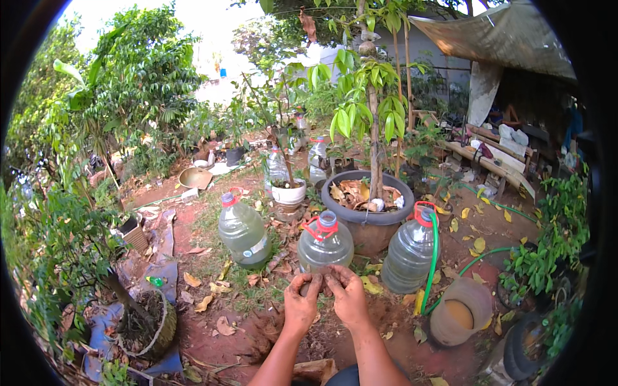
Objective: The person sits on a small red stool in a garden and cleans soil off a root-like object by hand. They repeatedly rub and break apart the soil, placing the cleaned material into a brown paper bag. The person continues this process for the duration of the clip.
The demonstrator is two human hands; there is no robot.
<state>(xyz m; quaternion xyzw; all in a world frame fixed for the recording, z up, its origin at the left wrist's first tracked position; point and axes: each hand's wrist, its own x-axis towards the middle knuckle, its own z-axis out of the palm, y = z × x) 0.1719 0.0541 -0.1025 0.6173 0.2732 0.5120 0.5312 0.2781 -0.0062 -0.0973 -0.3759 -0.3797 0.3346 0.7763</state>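
Note:
My left hand and my right hand, both smeared with soil, are close together at the lower middle, fingers bent toward each other. Something small and dark seems to be between the left thumb and fingers; what it is cannot be told. Whether the right fingers hold anything is unclear. Just beyond them stands a large clear plastic water bottle with a red handle. A second bottle stands to the left, and a third bottle to the right has a green hose at its mouth.
Behind the bottles is a large round plant pot with a small tree. A cut plastic container of brownish liquid stands at right. A potted tree is at lower left. A white pot and a bamboo bench stand farther back.

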